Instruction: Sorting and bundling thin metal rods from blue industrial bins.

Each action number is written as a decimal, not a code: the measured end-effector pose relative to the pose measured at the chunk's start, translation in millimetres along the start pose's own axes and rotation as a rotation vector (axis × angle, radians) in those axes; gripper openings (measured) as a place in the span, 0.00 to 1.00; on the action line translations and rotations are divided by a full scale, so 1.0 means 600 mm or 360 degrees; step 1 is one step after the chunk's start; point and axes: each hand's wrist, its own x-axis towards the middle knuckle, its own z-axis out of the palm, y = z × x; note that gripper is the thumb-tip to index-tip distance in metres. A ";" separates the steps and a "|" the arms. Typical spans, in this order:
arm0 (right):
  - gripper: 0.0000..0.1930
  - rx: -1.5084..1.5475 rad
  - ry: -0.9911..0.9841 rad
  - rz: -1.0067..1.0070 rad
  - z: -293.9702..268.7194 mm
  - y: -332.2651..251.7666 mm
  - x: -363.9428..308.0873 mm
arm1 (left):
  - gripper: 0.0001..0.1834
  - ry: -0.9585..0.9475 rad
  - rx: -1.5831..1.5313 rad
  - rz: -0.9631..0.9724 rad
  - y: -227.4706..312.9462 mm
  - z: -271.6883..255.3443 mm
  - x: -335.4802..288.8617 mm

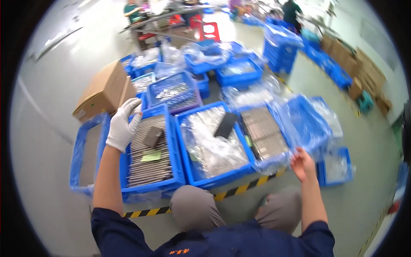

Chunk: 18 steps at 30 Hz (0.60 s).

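My left hand point(121, 127), in a white glove, is raised at the left edge of a blue bin point(178, 171) filled with rows of thin metal rods point(147, 173). Its fingers are curved and stand apart from the thumb, with nothing visible between them. A dark grey block point(153, 137) and a pale green slip point(151, 156) lie on the rods. My bare right hand point(303, 165) is near the front right corner of a plastic-lined bin holding a tray-like stack of small metal parts point(263, 130). Its fingers are curled together; I cannot make out whether they hold anything.
Between them stands a blue bin point(205, 185) with plastic-covered parts and a black slab point(226, 125). A cardboard box point(102, 90) is at left, a lined bin point(302, 122) at right. More bins stand behind. Striped floor tape point(239, 189) runs in front. People work at far tables.
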 end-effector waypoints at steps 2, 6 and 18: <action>0.11 -0.0037 -0.0176 0.0014 0.069 0.007 0.007 | 0.17 -0.0137 -0.0357 -0.0071 0.080 0.050 0.015; 0.11 -0.0577 -0.0564 0.0151 0.126 0.028 -0.021 | 0.17 -0.0561 -0.0629 0.0042 0.215 0.203 0.039; 0.11 -0.1454 -0.0693 -0.0190 0.027 -0.018 -0.048 | 0.22 -0.1421 -0.0399 -0.0364 0.314 0.722 0.025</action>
